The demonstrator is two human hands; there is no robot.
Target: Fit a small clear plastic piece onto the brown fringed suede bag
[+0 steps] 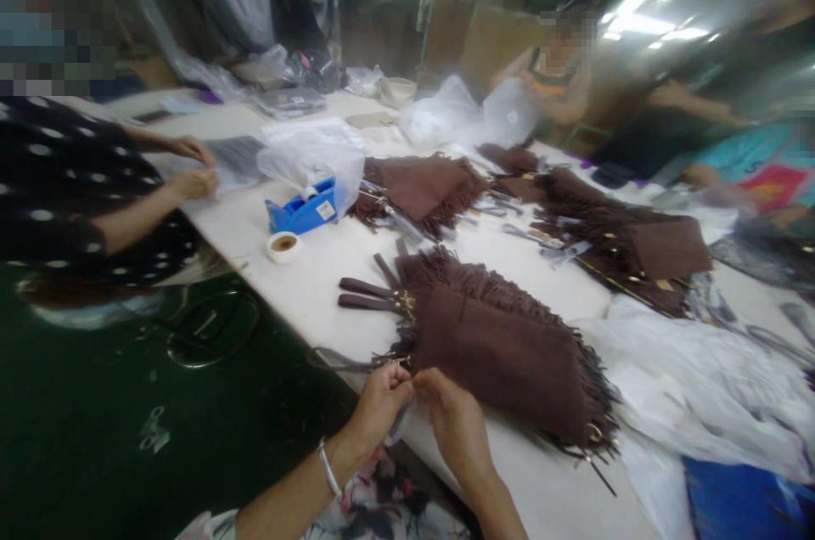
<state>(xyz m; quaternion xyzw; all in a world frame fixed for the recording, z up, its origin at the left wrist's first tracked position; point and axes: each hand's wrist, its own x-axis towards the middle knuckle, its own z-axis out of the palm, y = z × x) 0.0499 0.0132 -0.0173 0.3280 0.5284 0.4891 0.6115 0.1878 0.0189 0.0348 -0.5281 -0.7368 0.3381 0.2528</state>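
My left hand [380,404] and my right hand [453,417] meet at the table's near edge, fingertips pinched close together. What they pinch is too small to make out; a greyish strip [400,421] hangs below them. Just beyond the fingers, a dark strap [340,362] with gold-coloured metal lies by the corner of a brown fringed bag [500,353]. The bag lies flat, its fringe spread along the far side and right end. Two brown strap loops [366,294] stick out from its left end.
A blue tape dispenser [306,207] and a tape roll [283,246] stand beyond the bag. More brown fringed bags [424,188] lie farther back. Clear plastic [706,379] covers the right side. A co-worker in polka dots [82,192] works at left; other people are across the table.
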